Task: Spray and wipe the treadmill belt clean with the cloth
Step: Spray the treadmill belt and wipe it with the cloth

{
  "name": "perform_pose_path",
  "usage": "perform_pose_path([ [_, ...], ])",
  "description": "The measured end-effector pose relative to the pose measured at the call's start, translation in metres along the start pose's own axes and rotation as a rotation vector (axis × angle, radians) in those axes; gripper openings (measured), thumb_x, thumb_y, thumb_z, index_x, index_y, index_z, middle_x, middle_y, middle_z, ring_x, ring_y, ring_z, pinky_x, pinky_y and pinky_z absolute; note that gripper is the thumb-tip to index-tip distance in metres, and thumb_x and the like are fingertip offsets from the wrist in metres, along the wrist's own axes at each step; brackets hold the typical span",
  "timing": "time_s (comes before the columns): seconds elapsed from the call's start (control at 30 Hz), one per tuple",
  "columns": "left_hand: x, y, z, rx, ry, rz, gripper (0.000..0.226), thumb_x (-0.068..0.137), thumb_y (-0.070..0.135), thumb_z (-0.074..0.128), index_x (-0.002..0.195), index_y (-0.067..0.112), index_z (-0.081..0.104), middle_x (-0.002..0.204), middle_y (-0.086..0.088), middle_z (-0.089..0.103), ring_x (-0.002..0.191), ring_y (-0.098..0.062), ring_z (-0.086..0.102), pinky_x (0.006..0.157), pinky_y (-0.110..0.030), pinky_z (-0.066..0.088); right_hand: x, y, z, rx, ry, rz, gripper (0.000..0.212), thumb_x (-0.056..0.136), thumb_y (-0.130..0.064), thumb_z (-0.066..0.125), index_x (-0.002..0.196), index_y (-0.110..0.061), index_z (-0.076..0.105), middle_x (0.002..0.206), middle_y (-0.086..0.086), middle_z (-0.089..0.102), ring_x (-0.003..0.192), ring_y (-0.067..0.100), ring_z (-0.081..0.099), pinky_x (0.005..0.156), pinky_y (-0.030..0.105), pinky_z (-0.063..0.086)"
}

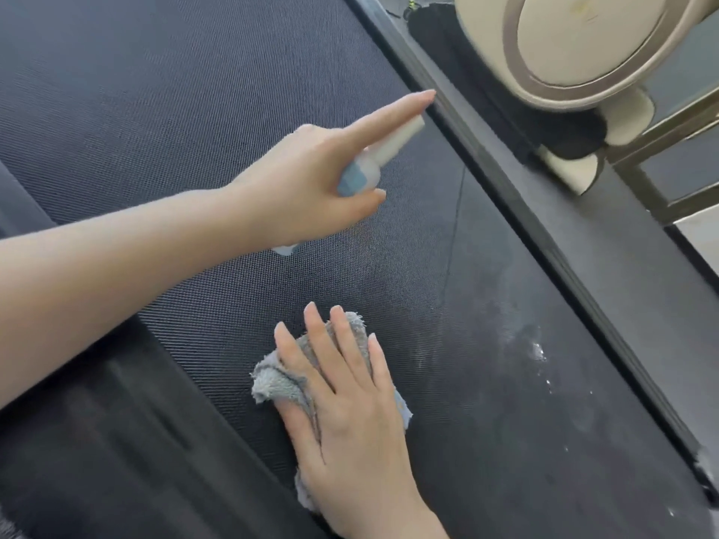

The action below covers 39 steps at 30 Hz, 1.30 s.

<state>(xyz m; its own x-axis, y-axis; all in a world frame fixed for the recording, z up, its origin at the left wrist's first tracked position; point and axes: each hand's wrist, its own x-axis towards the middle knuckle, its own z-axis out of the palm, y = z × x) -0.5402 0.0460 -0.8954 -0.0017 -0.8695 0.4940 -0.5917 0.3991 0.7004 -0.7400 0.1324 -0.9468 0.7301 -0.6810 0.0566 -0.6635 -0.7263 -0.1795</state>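
Grey terry cloth (273, 382) under flat right hand (350, 422) on finely woven belt (194, 110)

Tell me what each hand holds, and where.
The left hand grips the spray bottle by its body; the right hand only presses flat on the cloth.

A room with a treadmill, most likely in a home.

The wide black woven treadmill belt (194, 110) fills most of the view, and its dark side rail (486, 169) runs along the right edge. Just beside the rail stands a beige round appliance (583, 44) on a foot, which looks like a household fan. Behind it is a metal frame (661, 149) with panes, perhaps a window or door.
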Motion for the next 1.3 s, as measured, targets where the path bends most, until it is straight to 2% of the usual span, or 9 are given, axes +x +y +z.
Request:
perform_pose_path([
  [0.23, 0.004, -0.001, 0.003, 0.005, -0.005, 0.021, 0.078, 0.088, 0.017, 0.058, 0.153, 0.034, 0.017, 0.054, 0.003, 0.047, 0.049, -0.017, 0.046, 0.055, -0.039, 0.046, 0.006, 0.008, 0.003, -0.06, 0.014, 0.071, 0.048, 0.101, -0.047, 0.017, 0.148, -0.037, 0.022, 0.158, -0.011, 0.012, 0.146, 0.011, 0.002, 0.114, 0.043, 0.009],
  [0.43, 0.004, -0.007, -0.002, 0.029, 0.003, 0.001, 0.079, 0.087, 0.017, 0.059, 0.152, 0.037, 0.018, 0.06, 0.023, 0.052, 0.056, 0.003, 0.049, 0.06, -0.02, 0.041, 0.04, 0.085, -0.005, -0.217, -0.018, 0.296, 0.061, 0.091, -0.045, 0.002, 0.149, -0.034, 0.015, 0.159, -0.005, 0.003, 0.146, 0.016, -0.006, 0.118, 0.045, 0.007],
  [0.5, 0.002, -0.01, -0.004, 0.043, -0.002, -0.006, 0.079, 0.088, 0.017, 0.06, 0.152, 0.038, 0.018, 0.057, 0.017, 0.048, 0.056, 0.004, 0.048, 0.058, -0.015, 0.037, 0.051, 0.12, -0.009, -0.239, 0.011, 0.361, 0.062, 0.09, -0.036, 0.004, 0.15, -0.03, 0.018, 0.159, 0.002, 0.005, 0.146, 0.022, -0.001, 0.116, 0.05, 0.011],
  [0.6, 0.001, -0.011, -0.007, 0.081, -0.021, -0.005, 0.079, 0.089, 0.02, 0.06, 0.151, 0.04, 0.016, 0.06, 0.016, 0.049, 0.058, 0.005, 0.048, 0.058, -0.018, 0.036, 0.07, 0.162, -0.022, -0.019, 0.04, 0.612, 0.05, 0.1, -0.046, 0.015, 0.149, -0.034, 0.016, 0.159, -0.005, 0.007, 0.146, 0.012, -0.002, 0.118, 0.044, 0.003],
  [0.7, -0.001, -0.012, -0.011, 0.111, -0.065, 0.001, 0.08, 0.089, 0.017, 0.059, 0.152, 0.04, 0.015, 0.071, 0.039, 0.051, 0.063, 0.016, 0.049, 0.059, -0.009, 0.035, 0.076, 0.177, -0.029, 0.027, 0.064, 0.689, 0.053, 0.1, -0.046, 0.022, 0.15, -0.028, 0.015, 0.159, -0.006, 0.009, 0.145, 0.009, 0.0, 0.118, 0.041, 0.003],
  [0.87, 0.0, -0.018, -0.014, 0.14, -0.074, -0.018, 0.08, 0.088, 0.021, 0.061, 0.15, 0.046, 0.016, 0.06, 0.017, 0.043, 0.06, 0.006, 0.049, 0.059, -0.015, 0.032, 0.067, 0.149, -0.039, 0.181, 0.012, 0.589, 0.046, 0.102, -0.039, 0.026, 0.146, -0.036, 0.016, 0.157, -0.013, 0.006, 0.144, 0.005, -0.003, 0.116, 0.032, 0.0],
  [1.0, 0.003, -0.021, -0.014, 0.158, -0.088, -0.008, 0.078, 0.086, 0.021, 0.063, 0.149, 0.041, 0.022, 0.056, 0.017, 0.039, 0.059, 0.009, 0.048, 0.057, -0.015, 0.031, 0.053, 0.11, -0.027, 0.036, -0.078, 0.19, 0.044, 0.102, -0.041, 0.021, 0.145, -0.037, 0.016, 0.153, -0.02, 0.0, 0.141, 0.001, -0.013, 0.119, 0.037, -0.002],
  [1.2, 0.005, -0.025, -0.013, 0.139, -0.098, -0.009, 0.075, 0.085, 0.021, 0.064, 0.146, 0.042, 0.025, 0.054, 0.005, 0.044, 0.052, -0.006, 0.048, 0.052, -0.017, 0.032, 0.036, 0.025, -0.009, 0.09, -0.093, -0.225, 0.049, 0.099, -0.045, 0.031, 0.145, -0.031, 0.03, 0.156, -0.008, 0.021, 0.146, 0.015, 0.005, 0.116, 0.046, 0.01],
  [1.3, 0.005, -0.027, -0.015, 0.075, -0.09, -0.022, 0.073, 0.083, 0.03, 0.058, 0.146, 0.044, 0.024, 0.052, -0.006, 0.049, 0.051, -0.017, 0.047, 0.049, -0.022, 0.036, 0.038, 0.018, -0.007, 0.043, -0.082, -0.248, 0.047, 0.101, -0.046, 0.026, 0.146, -0.033, 0.028, 0.156, -0.009, 0.019, 0.146, 0.013, 0.005, 0.116, 0.045, 0.012],
])
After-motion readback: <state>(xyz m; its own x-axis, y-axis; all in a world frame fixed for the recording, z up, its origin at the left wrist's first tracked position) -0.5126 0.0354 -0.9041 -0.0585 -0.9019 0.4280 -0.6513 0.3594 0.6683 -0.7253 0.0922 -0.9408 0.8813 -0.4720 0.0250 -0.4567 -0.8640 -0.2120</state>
